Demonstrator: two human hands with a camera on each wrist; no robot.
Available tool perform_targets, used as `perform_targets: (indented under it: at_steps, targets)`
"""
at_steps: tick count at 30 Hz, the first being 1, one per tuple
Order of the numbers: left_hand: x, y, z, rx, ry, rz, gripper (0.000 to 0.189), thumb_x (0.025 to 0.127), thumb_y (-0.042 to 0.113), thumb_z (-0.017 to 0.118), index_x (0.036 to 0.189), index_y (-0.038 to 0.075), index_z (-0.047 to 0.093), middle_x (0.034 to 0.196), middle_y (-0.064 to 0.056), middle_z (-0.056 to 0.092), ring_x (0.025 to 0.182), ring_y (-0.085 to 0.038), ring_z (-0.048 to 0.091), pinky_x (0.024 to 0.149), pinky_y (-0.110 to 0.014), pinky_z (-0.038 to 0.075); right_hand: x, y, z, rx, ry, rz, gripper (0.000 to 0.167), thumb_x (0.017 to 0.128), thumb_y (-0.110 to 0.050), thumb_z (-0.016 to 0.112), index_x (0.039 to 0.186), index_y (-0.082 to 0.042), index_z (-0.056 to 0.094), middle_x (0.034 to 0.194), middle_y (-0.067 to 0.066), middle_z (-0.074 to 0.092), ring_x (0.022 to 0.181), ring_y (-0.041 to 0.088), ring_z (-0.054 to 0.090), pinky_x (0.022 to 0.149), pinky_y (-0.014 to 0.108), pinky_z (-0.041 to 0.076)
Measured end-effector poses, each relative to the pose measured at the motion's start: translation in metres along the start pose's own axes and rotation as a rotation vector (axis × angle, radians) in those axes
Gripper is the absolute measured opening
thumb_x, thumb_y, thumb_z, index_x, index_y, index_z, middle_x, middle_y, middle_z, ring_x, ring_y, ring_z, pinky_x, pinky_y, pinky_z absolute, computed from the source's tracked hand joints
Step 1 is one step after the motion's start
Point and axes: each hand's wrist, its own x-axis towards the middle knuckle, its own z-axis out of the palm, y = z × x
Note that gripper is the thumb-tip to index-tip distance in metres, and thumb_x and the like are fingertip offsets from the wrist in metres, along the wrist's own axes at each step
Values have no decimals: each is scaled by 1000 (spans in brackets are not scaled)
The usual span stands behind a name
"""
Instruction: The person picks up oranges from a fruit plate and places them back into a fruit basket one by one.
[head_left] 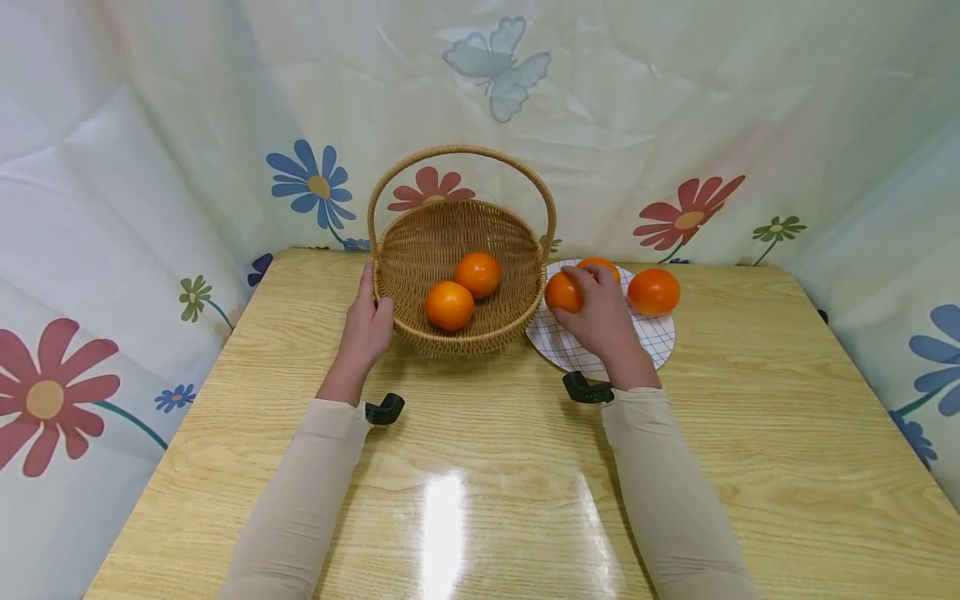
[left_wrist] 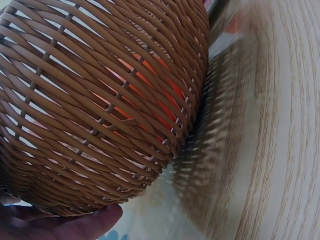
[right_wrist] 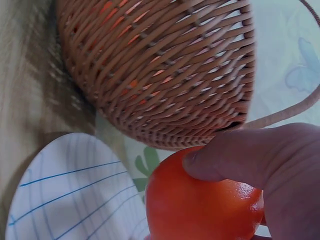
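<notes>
- The right hand [head_left: 603,315] pinches an orange fruit [head_left: 562,293] over the checked plate [head_left: 654,337], beside the wicker basket [head_left: 408,250]; whether fruit and plate touch is hard to tell.
- The left hand [head_left: 367,323] rests against the basket, fingers extended, apparently steadying it.
- The step looks like a transfer; next calls for lifting, then carrying leftward.

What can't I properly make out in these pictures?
Head view: part of the round orange fruit behind the right hand, which covers it.
Left wrist view: the two glossy orange fruits in the brown wicker basket, mostly hidden by its weave.
Left wrist view: most of the left hand, cut off at the lower left corner.
Right wrist view: the lower end of the held orange fruit, cut off by the bottom edge.
</notes>
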Motion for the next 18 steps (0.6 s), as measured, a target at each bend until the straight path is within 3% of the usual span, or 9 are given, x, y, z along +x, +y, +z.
perform_targets:
  at_steps: [18]
  targets:
    - [0,1,1,-2,9,3,70,98,22,32,156,34,-5,156,-17,30,131,-34,49,107,-50,40,-12,-22,-35,27,60,5,63,83,-21,72,140,-12,49,143,21,36,125,42,40,96,60,44]
